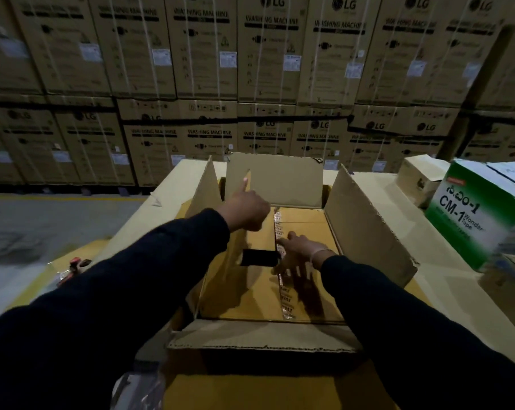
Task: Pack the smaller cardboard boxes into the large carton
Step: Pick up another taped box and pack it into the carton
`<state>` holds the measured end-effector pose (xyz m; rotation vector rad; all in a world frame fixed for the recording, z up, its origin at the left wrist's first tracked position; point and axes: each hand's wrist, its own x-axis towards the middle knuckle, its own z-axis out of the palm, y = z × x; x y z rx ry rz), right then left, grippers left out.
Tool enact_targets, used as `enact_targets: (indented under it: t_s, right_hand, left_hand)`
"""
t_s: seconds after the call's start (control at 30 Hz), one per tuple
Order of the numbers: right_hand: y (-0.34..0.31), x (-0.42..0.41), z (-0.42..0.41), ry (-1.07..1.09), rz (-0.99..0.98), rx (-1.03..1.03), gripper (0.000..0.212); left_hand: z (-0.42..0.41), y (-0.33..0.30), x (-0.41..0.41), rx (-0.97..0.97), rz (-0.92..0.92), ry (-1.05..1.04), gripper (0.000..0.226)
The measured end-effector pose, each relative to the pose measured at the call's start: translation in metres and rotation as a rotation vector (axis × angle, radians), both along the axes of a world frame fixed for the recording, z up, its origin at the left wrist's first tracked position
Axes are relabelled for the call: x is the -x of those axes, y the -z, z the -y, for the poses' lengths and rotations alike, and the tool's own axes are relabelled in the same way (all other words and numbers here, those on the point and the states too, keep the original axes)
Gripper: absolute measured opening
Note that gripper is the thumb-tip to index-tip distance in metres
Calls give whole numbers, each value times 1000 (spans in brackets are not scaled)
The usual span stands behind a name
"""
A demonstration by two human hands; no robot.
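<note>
Inside one open carton (365, 220), two taped smaller boxes (306, 232) lie beneath the flat, empty right hand (297, 253), while the left hand (247, 210), holding nothing, points one finger.

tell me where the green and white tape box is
The green and white tape box sits at the right edge of the head view, outside the open large carton, beyond its right flap and beside a small pale box.
</note>
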<state>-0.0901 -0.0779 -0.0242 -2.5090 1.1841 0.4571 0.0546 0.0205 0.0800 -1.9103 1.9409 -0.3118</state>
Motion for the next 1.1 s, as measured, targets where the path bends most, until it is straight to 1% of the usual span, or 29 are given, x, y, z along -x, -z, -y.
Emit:
enact_targets:
  t_s: [0.03, 0.1, 0.17, 0.2, 0.27, 0.33, 0.4, 0.47, 0.53, 0.57, 0.6, 0.67, 0.73, 0.77, 0.83, 0.9, 0.93, 0.97, 1.0, 1.03, 1.07, 1.1]
  right_hand:
    - [0, -7, -8, -82, -7, 30, 94]
    - [1, -19, -24, -209, -32, 69, 92]
    - [8, -25, -38, -320, -122, 140, 86]
    - [12, -26, -43, -364, -165, 180, 79]
    - [18, -23, -50, -412, -237, 257, 63]
    - [17, -17, -53, -414, -316, 311, 54]
    - [7, -11, -52, -418, -410, 367, 54]
    - [-8, -6, -47, -479, -475, 506, 54]
    - [-28, -1, -40, -540, -480, 646, 56]
    - [-40, 3, -36, -538, -473, 684, 58]
    - [-52, 8, -32, -517, -466, 706, 58]
    - [-77, 23, -21, -441, -467, 706, 49]
    - [-95, 44, -10, -305, -508, 643, 38]
    - [-101, 56, -7, -211, -541, 602, 36]
    - [-103, 78, -5, -29, -628, 512, 44]
    - [-93, 90, -3, 41, -672, 486, 63]
    - [-88, 92, -3, 45, -664, 487, 68]
    - [-83, 89, -1, 57, -636, 475, 66]
    - [-81, 83, 1, 77, -603, 445, 60]
    - [-80, 77, 2, 103, -565, 402, 54]
    - [-78, 69, 5, 130, -532, 359, 52]
    - [-76, 64, 9, 159, -502, 322, 55]
  left_hand:
    - [-6, -10, -10, -20, -5, -49, 19]
    - [-19, -20, -31, -80, 25, -155, 25]
    - [-36, -14, -56, -127, 29, -261, 31]
    - [-45, -6, -70, -126, 24, -283, 33]
    - [-62, 13, -97, -124, 46, -250, 41]
    - [-71, 29, -118, -125, 56, -202, 51]
    - [-70, 40, -133, -78, 54, -164, 60]
    - [-68, 47, -139, -58, 36, -156, 66]
    - [-67, 50, -141, -63, 38, -147, 69]
    - [-67, 51, -141, -71, 53, -145, 69]
    - [-66, 51, -139, -81, 67, -145, 69]
    - [-66, 46, -135, -92, 83, -154, 71]
    - [-66, 40, -130, -122, 76, -163, 71]
    - [-65, 36, -127, -145, 72, -175, 69]
    - [-67, 27, -118, -193, 72, -197, 67]
    - [-62, 18, -106, -228, 146, -219, 67]
    - [-56, 13, -97, -266, 173, -265, 71]
    - [-46, 7, -84, -323, 206, -331, 76]
    - [-36, 2, -74, -378, 235, -386, 80]
    - [-26, -2, -63, -390, 220, -422, 77]
    - [-17, 1, -57, -355, 151, -442, 69]
    - [-2, 7, -55, -302, 62, -435, 59]
